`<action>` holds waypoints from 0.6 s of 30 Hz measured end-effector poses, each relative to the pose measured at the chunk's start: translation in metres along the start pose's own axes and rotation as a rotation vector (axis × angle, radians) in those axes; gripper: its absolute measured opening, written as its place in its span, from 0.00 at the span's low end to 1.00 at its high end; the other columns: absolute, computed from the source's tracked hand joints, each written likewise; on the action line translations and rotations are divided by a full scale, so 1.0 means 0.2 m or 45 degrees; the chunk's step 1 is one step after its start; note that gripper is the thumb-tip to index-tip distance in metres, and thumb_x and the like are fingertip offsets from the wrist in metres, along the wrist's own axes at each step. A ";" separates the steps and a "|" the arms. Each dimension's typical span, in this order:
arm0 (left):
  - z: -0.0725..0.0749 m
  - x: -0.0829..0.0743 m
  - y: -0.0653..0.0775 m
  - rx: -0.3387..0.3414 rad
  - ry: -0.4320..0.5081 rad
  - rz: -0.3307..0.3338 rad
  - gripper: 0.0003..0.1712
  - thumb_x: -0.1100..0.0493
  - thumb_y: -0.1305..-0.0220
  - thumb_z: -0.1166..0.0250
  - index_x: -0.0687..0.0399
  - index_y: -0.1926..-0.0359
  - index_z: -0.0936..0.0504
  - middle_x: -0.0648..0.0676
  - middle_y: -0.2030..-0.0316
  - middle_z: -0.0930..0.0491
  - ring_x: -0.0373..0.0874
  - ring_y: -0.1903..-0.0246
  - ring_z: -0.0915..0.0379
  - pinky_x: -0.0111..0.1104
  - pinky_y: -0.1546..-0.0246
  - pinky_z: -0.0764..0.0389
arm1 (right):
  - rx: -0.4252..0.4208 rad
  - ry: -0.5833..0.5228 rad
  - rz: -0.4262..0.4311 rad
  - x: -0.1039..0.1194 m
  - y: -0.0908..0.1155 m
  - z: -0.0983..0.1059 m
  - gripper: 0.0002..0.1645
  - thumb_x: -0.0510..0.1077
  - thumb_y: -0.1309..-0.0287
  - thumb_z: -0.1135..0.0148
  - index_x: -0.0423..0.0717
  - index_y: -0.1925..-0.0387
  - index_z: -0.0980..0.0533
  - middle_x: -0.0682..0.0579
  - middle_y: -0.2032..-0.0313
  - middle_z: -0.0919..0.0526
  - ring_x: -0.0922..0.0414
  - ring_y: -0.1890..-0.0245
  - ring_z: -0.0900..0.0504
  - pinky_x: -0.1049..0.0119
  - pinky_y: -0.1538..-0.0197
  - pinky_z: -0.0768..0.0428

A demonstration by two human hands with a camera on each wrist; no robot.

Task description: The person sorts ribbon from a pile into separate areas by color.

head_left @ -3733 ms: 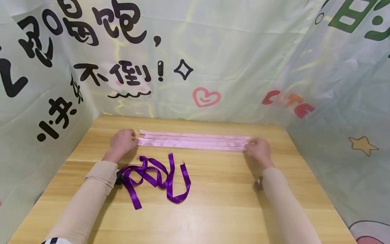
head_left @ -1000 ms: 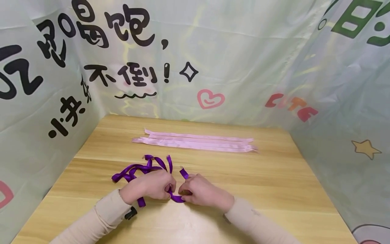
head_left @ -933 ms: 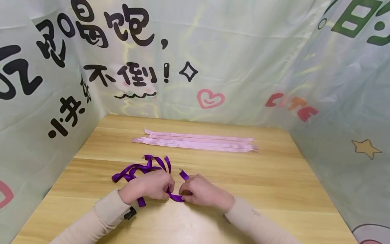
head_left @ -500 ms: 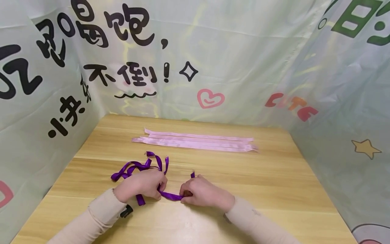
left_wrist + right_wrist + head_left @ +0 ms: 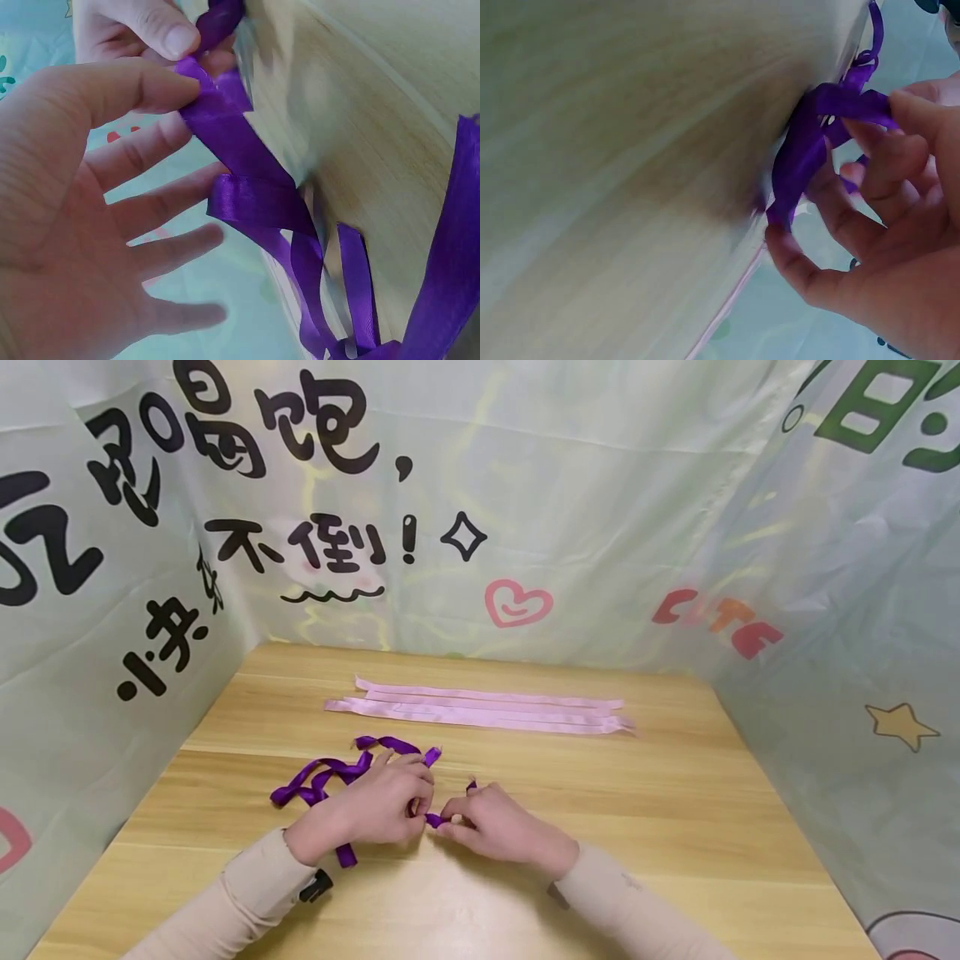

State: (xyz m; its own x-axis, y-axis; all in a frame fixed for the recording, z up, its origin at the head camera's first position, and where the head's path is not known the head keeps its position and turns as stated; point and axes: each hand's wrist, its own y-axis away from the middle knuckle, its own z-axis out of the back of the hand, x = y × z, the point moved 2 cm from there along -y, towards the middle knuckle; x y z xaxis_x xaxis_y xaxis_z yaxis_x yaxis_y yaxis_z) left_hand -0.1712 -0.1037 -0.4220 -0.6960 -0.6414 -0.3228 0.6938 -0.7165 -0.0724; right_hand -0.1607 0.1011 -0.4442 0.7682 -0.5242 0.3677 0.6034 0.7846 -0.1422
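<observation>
Purple satin ribbon (image 5: 300, 774) lies in loose, tangled loops on the table, several of its ends showing around my left hand (image 5: 378, 797). The left wrist view shows that hand's thumb and index finger pinching a flat stretch of the purple ribbon (image 5: 244, 146), its other fingers spread. Just to the right, my right hand (image 5: 506, 827) pinches the ribbon between thumb and a finger, and a short piece joins the two hands. In the right wrist view the purple ribbon (image 5: 799, 165) bends over the right hand's fingers, one fingertip at its lower edge.
Several pale pink ribbon strips (image 5: 480, 717) lie flat, side by side, across the back of the wooden table (image 5: 675, 793). Printed cloth walls (image 5: 585, 510) stand behind the table and on both sides. A black wrist device (image 5: 317, 886) shows under the left cuff.
Both hands have left the ends of the pink strips and come to the purple ribbon. Lately the left hand drew left, stretching the ribbon, then came back right and up, near the right hand.
</observation>
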 end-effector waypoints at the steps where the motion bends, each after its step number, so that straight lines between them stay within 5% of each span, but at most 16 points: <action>1: 0.00 0.00 0.00 -0.005 0.004 0.005 0.15 0.58 0.43 0.28 0.37 0.78 0.25 0.52 0.46 0.15 0.61 0.33 0.27 0.78 0.35 0.39 | -0.038 -0.013 0.017 0.00 0.00 0.00 0.08 0.48 0.29 0.33 0.50 0.61 0.13 0.60 0.71 0.13 0.71 0.75 0.27 0.77 0.64 0.30; 4: -0.01 0.00 -0.01 0.003 0.027 0.025 0.15 0.59 0.42 0.28 0.38 0.78 0.25 0.61 0.37 0.18 0.73 0.26 0.38 0.83 0.35 0.49 | -0.106 -0.047 0.015 -0.02 0.01 0.02 0.06 0.47 0.36 0.27 0.50 0.66 0.15 0.60 0.75 0.17 0.71 0.76 0.32 0.80 0.67 0.31; 6: -0.01 0.00 -0.01 -0.015 0.044 -0.003 0.15 0.60 0.42 0.29 0.39 0.77 0.26 0.59 0.42 0.15 0.70 0.30 0.30 0.81 0.35 0.46 | -0.130 -0.089 -0.014 -0.03 0.01 0.02 0.07 0.48 0.37 0.26 0.51 0.68 0.16 0.61 0.75 0.18 0.70 0.74 0.31 0.79 0.66 0.31; 8: -0.01 0.01 -0.01 -0.053 0.096 -0.054 0.14 0.62 0.41 0.30 0.41 0.76 0.25 0.54 0.56 0.12 0.57 0.46 0.16 0.69 0.35 0.29 | -0.148 -0.135 -0.046 -0.03 0.01 0.03 0.09 0.50 0.35 0.27 0.52 0.68 0.17 0.61 0.74 0.19 0.67 0.72 0.29 0.77 0.64 0.29; 10: -0.02 0.00 -0.02 -0.096 0.163 -0.111 0.14 0.64 0.40 0.31 0.43 0.74 0.25 0.46 0.71 0.18 0.41 0.67 0.18 0.48 0.49 0.15 | -0.162 -0.206 -0.073 -0.03 0.01 0.03 0.09 0.49 0.33 0.29 0.51 0.67 0.17 0.60 0.72 0.19 0.63 0.70 0.25 0.75 0.63 0.27; 13: -0.02 0.01 -0.03 -0.133 0.261 -0.141 0.12 0.65 0.38 0.32 0.44 0.71 0.24 0.39 0.81 0.32 0.28 0.81 0.40 0.26 0.76 0.30 | -0.184 -0.330 -0.106 -0.03 0.02 0.03 0.08 0.47 0.30 0.32 0.50 0.67 0.19 0.58 0.70 0.19 0.59 0.69 0.23 0.71 0.62 0.23; 18: -0.02 0.02 -0.04 -0.135 0.319 -0.088 0.06 0.64 0.32 0.34 0.45 0.62 0.19 0.37 0.84 0.38 0.25 0.84 0.46 0.22 0.81 0.41 | -0.213 -0.548 -0.237 -0.04 0.02 0.05 0.08 0.46 0.30 0.32 0.52 0.67 0.21 0.60 0.72 0.22 0.63 0.72 0.28 0.71 0.65 0.26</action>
State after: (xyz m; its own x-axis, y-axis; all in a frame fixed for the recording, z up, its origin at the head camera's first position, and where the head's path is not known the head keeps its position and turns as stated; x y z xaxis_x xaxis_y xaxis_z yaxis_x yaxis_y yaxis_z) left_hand -0.1791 -0.0992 -0.4262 -0.6838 -0.4948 -0.5362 0.6712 -0.7147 -0.1965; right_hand -0.1660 0.1123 -0.4388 0.5077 -0.4381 0.7418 0.7750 0.6084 -0.1711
